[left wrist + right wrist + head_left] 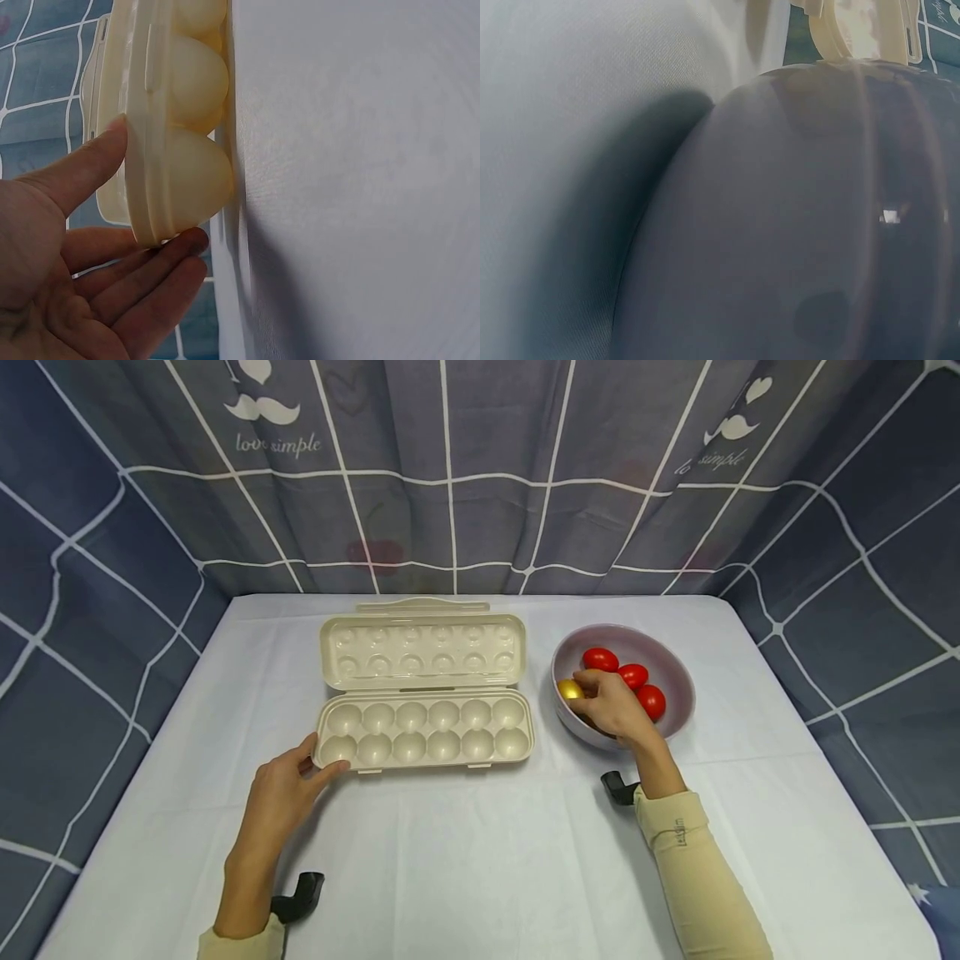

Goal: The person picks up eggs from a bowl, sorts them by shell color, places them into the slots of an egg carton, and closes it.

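Note:
A cream plastic egg box (425, 727) lies with its lid folded back and two rows of bare cups facing up. At its near left corner, my left hand (281, 793) grips the rim; the left wrist view shows the thumb on the box's edge (139, 172) and the fingertips against its end. My right hand (615, 706) reaches into a mauve bowl (681, 693) and pinches a shiny golden egg (570, 689) at the bowl's left side. Beside it lie several red eggs (651, 701). The bowl's outer wall (765, 225) hides this hand in the right wrist view.
A white cloth covers the table (465, 860). Dark checked curtains (495, 518) stand along the back and both sides. The box's raised lid (423, 652) lies toward the back curtain, and the bowl stands just right of the box.

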### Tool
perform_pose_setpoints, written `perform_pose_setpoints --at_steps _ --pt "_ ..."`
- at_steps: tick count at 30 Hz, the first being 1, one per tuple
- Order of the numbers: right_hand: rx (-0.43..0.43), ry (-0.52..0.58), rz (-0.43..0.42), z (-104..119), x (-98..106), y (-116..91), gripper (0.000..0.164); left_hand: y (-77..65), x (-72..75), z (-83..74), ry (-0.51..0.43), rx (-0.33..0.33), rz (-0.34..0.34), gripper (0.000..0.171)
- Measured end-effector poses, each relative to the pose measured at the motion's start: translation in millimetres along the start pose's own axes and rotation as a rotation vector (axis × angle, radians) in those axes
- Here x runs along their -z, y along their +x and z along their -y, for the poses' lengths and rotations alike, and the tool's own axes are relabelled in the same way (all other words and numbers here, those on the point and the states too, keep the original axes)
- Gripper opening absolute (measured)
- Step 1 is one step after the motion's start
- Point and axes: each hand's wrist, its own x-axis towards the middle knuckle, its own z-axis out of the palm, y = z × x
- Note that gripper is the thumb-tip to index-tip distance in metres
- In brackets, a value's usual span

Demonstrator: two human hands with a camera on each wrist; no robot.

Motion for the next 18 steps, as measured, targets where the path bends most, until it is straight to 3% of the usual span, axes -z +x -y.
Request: perform_pose_setpoints --at_steps 18 --pt "-0.002 0.046 0.008 -2.9 0.4 -0.5 0.052 0.7 -0.4 1.7 -0.011 0.014 0.000 0.072"
